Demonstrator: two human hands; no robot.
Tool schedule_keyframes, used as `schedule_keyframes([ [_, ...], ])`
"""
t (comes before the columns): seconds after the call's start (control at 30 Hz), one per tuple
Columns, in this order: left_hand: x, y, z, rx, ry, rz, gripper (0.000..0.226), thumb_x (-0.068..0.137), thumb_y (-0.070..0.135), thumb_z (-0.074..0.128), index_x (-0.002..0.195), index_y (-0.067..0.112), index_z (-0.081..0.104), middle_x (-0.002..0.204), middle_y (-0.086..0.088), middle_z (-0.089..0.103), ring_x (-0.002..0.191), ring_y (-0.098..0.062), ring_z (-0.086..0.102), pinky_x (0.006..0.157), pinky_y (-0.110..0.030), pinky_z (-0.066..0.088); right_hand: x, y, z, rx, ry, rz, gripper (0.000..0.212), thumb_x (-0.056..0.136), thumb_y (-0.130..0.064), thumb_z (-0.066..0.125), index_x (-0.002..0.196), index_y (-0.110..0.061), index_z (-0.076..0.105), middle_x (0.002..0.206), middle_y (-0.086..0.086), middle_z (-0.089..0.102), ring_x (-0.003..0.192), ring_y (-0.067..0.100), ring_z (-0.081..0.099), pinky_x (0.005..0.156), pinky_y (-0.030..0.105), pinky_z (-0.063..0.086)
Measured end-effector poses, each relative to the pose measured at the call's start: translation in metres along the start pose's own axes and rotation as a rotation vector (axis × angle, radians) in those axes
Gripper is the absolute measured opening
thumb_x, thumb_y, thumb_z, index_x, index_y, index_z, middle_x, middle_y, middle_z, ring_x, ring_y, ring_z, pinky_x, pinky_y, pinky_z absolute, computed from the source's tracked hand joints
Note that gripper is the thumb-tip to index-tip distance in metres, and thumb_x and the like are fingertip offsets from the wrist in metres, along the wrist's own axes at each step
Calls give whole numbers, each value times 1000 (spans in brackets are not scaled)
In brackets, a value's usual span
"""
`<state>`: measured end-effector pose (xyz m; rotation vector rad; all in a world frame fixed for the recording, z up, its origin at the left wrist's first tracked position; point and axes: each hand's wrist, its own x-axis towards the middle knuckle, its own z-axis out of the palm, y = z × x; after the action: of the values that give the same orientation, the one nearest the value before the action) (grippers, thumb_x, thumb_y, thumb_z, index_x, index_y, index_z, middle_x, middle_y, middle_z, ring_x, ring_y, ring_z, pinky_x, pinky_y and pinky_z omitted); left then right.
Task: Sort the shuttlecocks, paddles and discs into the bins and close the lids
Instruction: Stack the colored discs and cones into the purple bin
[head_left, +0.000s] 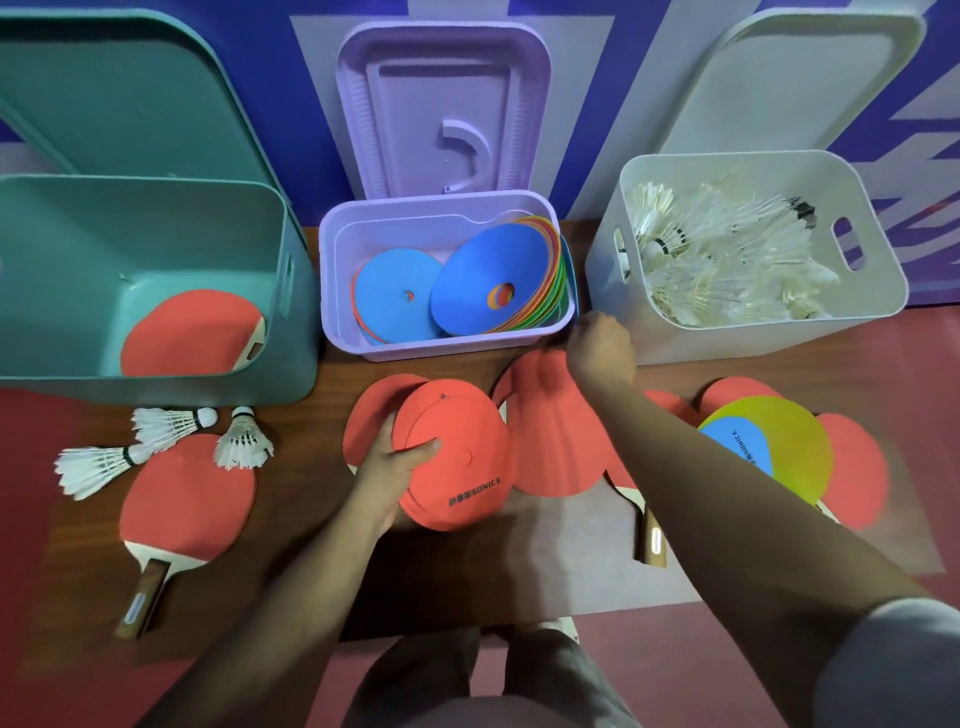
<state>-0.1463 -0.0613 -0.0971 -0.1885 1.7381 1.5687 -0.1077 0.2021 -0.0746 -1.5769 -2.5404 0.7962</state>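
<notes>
Left hand (393, 469) grips red discs (460, 470); purple bin (441, 349) directly ahead; right hand (602, 347) at bin's corner, grip unclear.

1. Far side first: a wall (260, 62) in deep blue, with pale grey bands (317, 104) slicing across it in angled stripes.
2. Below it, a dark wooden surface (322, 405) stretches toward the near edge.
3. Red floor (31, 545) flanks that on the left and right, under soft, even light.
</notes>
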Motion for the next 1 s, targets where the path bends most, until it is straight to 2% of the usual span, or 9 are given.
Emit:
schedule_keyframes([
  [0.17,0,-3,-3,-20,13,13,53,81,0,71,119,31,51,105,12,63,98,-9,61,87,-30,47,3,6,-2,-81,115,-31,26,94,-21,44,96,-7,66,97,21,68,91,43,62,71,40,46],
  [0.3,-2,-5,-9,-64,12,33,47,82,1,70,113,34,56,111,6,66,102,-13,62,92,-36,49,-20,6,-15,79,300,-104,22,91,-24,52,89,-4,62,96,22,61,82,42,58,62,36,31],
  [0.4,-6,-6,-15,-139,-6,35,49,84,0,67,124,25,56,120,-4,66,111,-23,62,98,-43,48,-51,8,-26,291,358,-256,18,90,-18,50,85,-3,59,91,16,54,78,35,54,67,35,38],
  [0.57,-11,-9,-19,-223,7,-2,43,86,1,65,120,27,59,127,-11,63,115,-28,61,98,-45,49,-111,-20,-61,527,241,-375,10,90,-6,51,92,-7,61,82,2,59,70,8,51,62,13,36],
  [0.67,-20,-9,-24,-316,-26,-33,41,88,2,61,121,26,60,127,-12,64,117,-30,61,100,-47,47,-140,-32,-69,679,123,-351,11,94,-8,50,85,-10,56,74,-5,56,63,-3,49,58,13,38],
  [0.77,-33,-7,-33,-398,-51,-38,51,89,4,56,135,24,54,131,-10,62,122,-30,58,106,-50,43,-154,-26,-46,702,-36,-240,17,88,-20,47,72,-14,50,65,-5,49,62,8,45,59,31,46],
  [0.83,-41,-4,-40,-464,-46,-32,51,86,5,55,135,19,54,133,-11,61,121,-28,58,104,-47,45,-161,-16,-23,601,-166,-162,23,85,-22,44,65,-12,44,61,-1,44,59,14,40,55,38,42],
  [0.93,-56,0,-52,-509,-44,-49,35,94,14,52,128,17,58,117,-6,70,99,-20,69,79,-35,58,-174,1,5,437,-236,-227,30,79,-23,40,57,-3,40,55,7,36,56,19,33,51,38,27],
  [1.0,-61,-1,-61,-487,-35,-32,32,96,17,51,128,17,58,111,-3,72,96,-18,70,74,-31,58,-183,6,11,441,-319,-156,31,83,-25,45,68,1,47,62,8,44,60,20,39,54,35,31],
])
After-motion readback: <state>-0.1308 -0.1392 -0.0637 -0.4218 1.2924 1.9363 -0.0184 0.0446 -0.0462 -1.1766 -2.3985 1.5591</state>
